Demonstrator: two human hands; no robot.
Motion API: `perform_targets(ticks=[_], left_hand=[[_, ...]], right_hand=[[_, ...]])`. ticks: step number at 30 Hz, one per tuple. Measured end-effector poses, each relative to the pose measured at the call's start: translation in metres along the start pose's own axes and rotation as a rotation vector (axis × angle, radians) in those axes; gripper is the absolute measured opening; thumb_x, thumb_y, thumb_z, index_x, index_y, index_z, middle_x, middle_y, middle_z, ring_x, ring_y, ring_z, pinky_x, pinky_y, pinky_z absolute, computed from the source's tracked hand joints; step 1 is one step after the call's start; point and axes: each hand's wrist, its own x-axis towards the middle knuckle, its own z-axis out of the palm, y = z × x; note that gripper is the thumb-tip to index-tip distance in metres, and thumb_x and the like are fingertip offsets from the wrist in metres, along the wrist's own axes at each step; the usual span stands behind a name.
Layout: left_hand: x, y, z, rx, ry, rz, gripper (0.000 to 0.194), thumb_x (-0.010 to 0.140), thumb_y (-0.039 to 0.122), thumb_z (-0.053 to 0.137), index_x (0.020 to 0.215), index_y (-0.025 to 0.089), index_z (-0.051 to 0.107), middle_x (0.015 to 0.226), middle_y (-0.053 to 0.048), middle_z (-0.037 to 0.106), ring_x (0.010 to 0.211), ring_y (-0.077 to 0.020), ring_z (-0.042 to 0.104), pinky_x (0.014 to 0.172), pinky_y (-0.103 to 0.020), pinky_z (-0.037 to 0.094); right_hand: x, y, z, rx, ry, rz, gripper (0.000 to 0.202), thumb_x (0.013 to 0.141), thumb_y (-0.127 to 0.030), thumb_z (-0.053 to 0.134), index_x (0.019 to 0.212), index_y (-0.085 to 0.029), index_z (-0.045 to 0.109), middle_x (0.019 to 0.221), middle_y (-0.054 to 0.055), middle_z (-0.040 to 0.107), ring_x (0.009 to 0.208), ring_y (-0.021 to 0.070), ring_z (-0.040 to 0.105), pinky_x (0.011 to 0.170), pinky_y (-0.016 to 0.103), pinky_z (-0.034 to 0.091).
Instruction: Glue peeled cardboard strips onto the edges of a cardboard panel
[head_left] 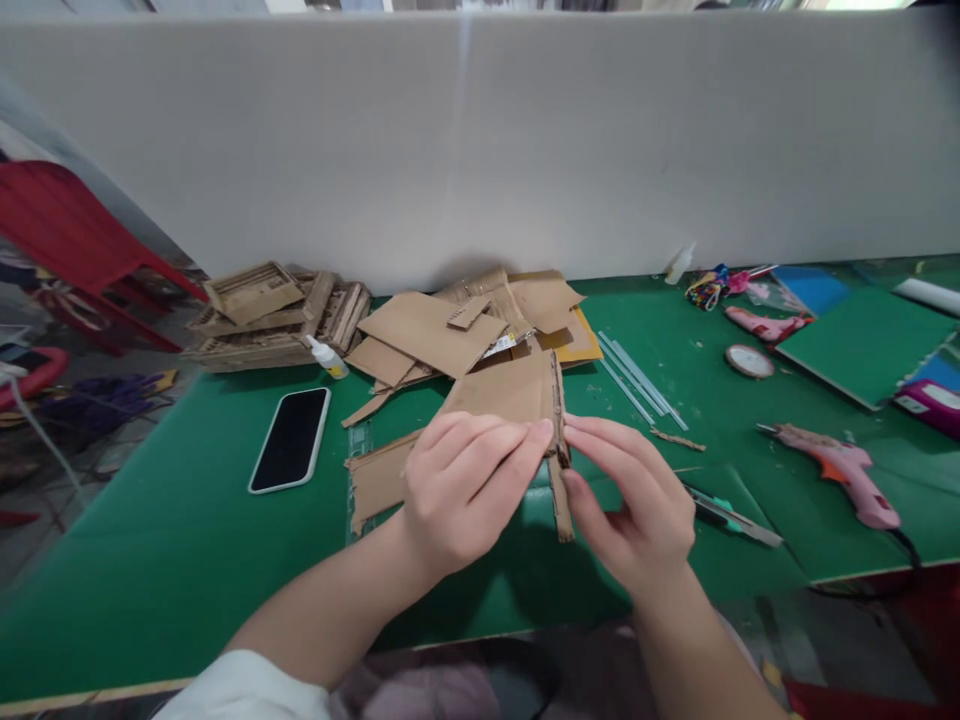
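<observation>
Over the middle of the green table I hold a brown piece of cardboard (pixel 510 388) with a narrow strip along its right edge. My left hand (pixel 472 480) is closed on that piece, its fingertips pinching near the edge. From the right, my right hand (pixel 637 500) presses its fingers and thumb against the same edge. A narrow cardboard strip (pixel 559 505) hangs down below the fingertips; whether it is joined to the piece I cannot tell. Another cardboard piece (pixel 379 480) lies left of my left hand, on what looks like a clear ruler.
Behind are a cardboard pile (pixel 427 330) and stacked cardboard trays (pixel 262 310). A phone (pixel 291 440) and glue bottle (pixel 328 357) lie left. Rightward are glue sticks (pixel 637 370), a utility knife (pixel 731 515), a pink glue gun (pixel 840 465) with a cord, and a tape roll (pixel 750 361).
</observation>
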Motion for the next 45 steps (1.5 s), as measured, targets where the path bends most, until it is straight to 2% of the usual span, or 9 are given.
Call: perform_targets(ticks=[10,21,26,28,31,33,36,40,45], left_hand=[[0.005,0.002,-0.016,-0.034,-0.008,0.171,0.018,0.075,0.011,0.06,0.092,0.013,0.064,0.086,-0.004,0.068,0.086,-0.0142,0.062,0.072,-0.025,0.05],[0.002,0.0,-0.012,-0.107,0.025,0.139,0.024,0.072,0.009,0.062,0.096,0.011,0.063,0.087,-0.006,0.067,0.087,-0.0154,0.061,0.071,-0.026,0.051],[0.003,-0.009,-0.001,-0.281,0.121,-0.196,0.027,0.071,0.006,0.063,0.096,0.016,0.063,0.085,-0.004,0.064,0.079,-0.0131,0.059,0.069,-0.025,0.049],[0.004,-0.017,0.005,-0.334,0.214,-0.442,0.017,0.073,0.008,0.063,0.087,0.017,0.065,0.079,-0.002,0.062,0.073,-0.0103,0.056,0.064,-0.021,0.047],[0.005,-0.03,0.015,-0.559,0.388,-0.793,0.005,0.073,0.019,0.065,0.077,0.017,0.063,0.07,0.001,0.059,0.066,-0.0078,0.054,0.06,-0.018,0.044],[0.007,-0.037,0.021,-0.771,0.472,-0.986,0.011,0.071,0.026,0.068,0.075,0.017,0.062,0.068,0.003,0.059,0.065,-0.0079,0.054,0.061,-0.019,0.045],[0.008,-0.042,0.025,-1.027,0.536,-1.21,0.02,0.067,0.03,0.07,0.074,0.016,0.058,0.074,0.002,0.061,0.07,-0.0099,0.057,0.068,-0.023,0.047],[0.009,-0.045,0.026,-1.176,0.484,-1.324,0.024,0.072,0.033,0.063,0.088,0.017,0.055,0.088,-0.002,0.062,0.082,-0.0146,0.059,0.074,-0.028,0.046],[0.008,-0.063,0.024,-1.177,0.183,-1.264,0.049,0.068,0.023,0.057,0.115,0.018,0.045,0.104,-0.006,0.059,0.086,-0.0152,0.058,0.07,-0.025,0.045]], right_hand=[[-0.003,-0.007,-0.002,0.011,0.093,-0.102,0.047,0.064,-0.009,0.067,0.109,-0.013,0.057,0.102,0.011,0.061,0.096,0.0243,0.058,0.076,0.041,0.054],[-0.006,-0.007,0.002,0.029,0.123,-0.087,0.049,0.065,-0.01,0.067,0.113,-0.015,0.056,0.103,0.01,0.061,0.097,0.0243,0.057,0.076,0.043,0.054],[-0.004,0.005,-0.001,0.021,0.048,-0.043,0.045,0.069,-0.016,0.064,0.113,-0.02,0.055,0.11,0.01,0.059,0.103,0.0256,0.054,0.084,0.046,0.048],[-0.004,0.018,-0.002,-0.066,0.133,0.048,0.039,0.071,-0.015,0.062,0.109,-0.023,0.058,0.112,0.008,0.057,0.105,0.0246,0.053,0.088,0.046,0.045],[-0.007,0.043,-0.002,-0.022,0.349,0.341,0.03,0.077,-0.019,0.058,0.106,-0.023,0.058,0.108,0.008,0.058,0.101,0.0211,0.055,0.084,0.042,0.047],[-0.01,0.056,-0.001,0.16,0.275,0.523,0.027,0.08,-0.026,0.055,0.107,-0.022,0.056,0.099,0.007,0.062,0.091,0.018,0.059,0.078,0.037,0.05],[-0.012,0.064,0.005,0.392,0.0,0.694,0.028,0.077,-0.033,0.058,0.102,-0.021,0.058,0.087,0.004,0.064,0.082,0.0155,0.061,0.07,0.03,0.051],[-0.01,0.059,0.012,0.623,-0.096,0.882,0.026,0.072,-0.035,0.063,0.091,-0.018,0.06,0.068,0.0,0.064,0.062,0.0119,0.06,0.055,0.024,0.05],[-0.008,0.066,0.005,0.807,0.102,1.06,0.02,0.068,-0.036,0.066,0.072,-0.017,0.059,0.057,-0.004,0.057,0.044,0.007,0.051,0.042,0.019,0.043]])
